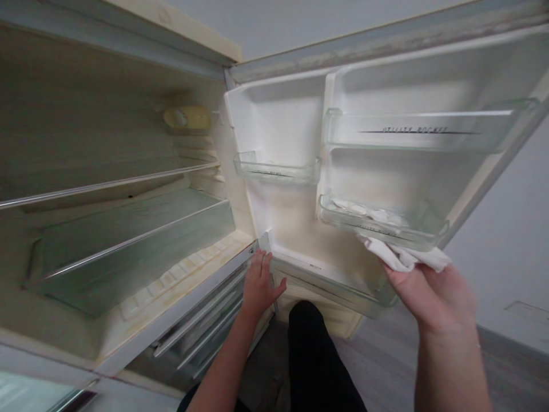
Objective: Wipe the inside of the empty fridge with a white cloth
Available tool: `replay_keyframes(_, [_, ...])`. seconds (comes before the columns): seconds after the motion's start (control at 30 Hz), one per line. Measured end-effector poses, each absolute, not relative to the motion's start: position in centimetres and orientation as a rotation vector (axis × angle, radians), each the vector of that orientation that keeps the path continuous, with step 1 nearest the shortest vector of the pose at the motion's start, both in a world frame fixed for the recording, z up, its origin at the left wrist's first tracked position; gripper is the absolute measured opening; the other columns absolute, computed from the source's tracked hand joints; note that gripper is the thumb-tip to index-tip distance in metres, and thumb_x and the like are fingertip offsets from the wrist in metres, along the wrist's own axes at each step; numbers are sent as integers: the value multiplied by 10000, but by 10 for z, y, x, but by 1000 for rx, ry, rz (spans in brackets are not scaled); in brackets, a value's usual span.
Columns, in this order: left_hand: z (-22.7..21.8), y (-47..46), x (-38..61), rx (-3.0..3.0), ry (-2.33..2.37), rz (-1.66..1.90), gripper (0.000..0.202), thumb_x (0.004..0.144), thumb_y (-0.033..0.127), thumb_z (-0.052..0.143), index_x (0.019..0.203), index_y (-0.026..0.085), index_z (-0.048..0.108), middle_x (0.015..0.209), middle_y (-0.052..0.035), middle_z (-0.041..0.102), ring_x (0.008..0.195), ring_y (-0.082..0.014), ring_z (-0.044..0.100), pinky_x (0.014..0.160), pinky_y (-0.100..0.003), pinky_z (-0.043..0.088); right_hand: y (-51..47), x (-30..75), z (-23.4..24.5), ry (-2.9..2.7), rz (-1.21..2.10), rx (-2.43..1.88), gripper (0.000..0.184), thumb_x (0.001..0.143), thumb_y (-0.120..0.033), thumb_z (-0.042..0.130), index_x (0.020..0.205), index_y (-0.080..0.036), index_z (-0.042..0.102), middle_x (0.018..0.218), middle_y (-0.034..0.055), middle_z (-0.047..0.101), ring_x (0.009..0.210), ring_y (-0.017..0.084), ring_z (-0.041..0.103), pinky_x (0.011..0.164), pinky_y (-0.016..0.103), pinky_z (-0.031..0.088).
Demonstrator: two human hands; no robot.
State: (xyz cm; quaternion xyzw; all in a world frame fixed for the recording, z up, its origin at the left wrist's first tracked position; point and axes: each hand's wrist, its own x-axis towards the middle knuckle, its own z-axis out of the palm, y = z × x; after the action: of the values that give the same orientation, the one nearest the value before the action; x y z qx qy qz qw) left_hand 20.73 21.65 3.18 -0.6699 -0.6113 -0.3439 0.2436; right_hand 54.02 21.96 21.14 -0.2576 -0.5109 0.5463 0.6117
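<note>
An empty fridge stands open in front of me. My left hand (259, 283) lies flat, fingers stretched out, on the lower inner corner of the fridge door (291, 223) near the hinge. My right hand (433, 294) grips a white cloth (405, 256) and presses it against the underside of a clear door bin (381, 226) on the right side of the door. More white cloth or paper shows inside that bin.
The fridge body has glass shelves (111, 183) and a clear crisper drawer (128, 246), stained yellow at the edges. The door carries two more clear bins (277, 169) (420, 129). My dark trouser leg (317, 360) stands on the grey floor below.
</note>
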Motion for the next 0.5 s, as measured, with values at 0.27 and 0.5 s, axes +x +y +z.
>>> replay_keyframes(0.27, [48, 197, 222, -1873, -1828, -696, 941, 828, 472, 723, 1591, 97, 319, 1618, -262, 409, 1539, -412, 342, 1238, -590, 307, 217, 544, 195, -1211, 943, -703, 334, 912, -476, 487, 1048, -375, 775, 1180, 64, 736, 1154, 358, 666, 949, 637, 553])
replay_keyframes(0.5, [55, 183, 223, -2040, -1888, -965, 918, 860, 421, 724, 1625, 167, 284, 1686, -214, 315, 1577, -398, 269, 1239, -604, 322, 197, 491, 150, -1857, 726, -707, 263, 959, -484, 566, 1066, -326, 747, 1138, 73, 739, 1069, 313, 681, 911, 529, 571])
